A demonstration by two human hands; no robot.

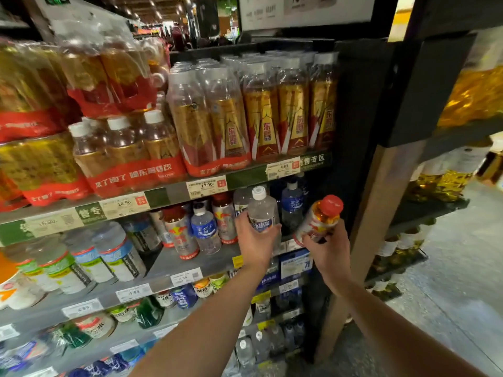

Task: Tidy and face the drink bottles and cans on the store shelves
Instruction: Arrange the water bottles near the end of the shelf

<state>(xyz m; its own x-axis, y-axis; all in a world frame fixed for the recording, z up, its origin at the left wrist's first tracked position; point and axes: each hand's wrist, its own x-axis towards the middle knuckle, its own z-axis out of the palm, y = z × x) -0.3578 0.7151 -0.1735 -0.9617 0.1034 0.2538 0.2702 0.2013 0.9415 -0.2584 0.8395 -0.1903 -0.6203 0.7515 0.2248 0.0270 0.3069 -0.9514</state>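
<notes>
Store shelving fills the view, its far left blurred and cut off. At the middle shelf's right end, the left hand grips a clear white-capped bottle, its blue label half hidden by fingers. The right hand clasps a tilted red-capped bottle of amber drink. Price tags read 17.90 and 4.99.

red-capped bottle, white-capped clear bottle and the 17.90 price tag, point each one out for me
red-capped bottle [321, 217], head view, on its amber body below the cap
white-capped clear bottle [262, 210], head view, on its clear shoulder above the label
17.90 price tag [206, 186], head view, on the printed face of the tag
</notes>
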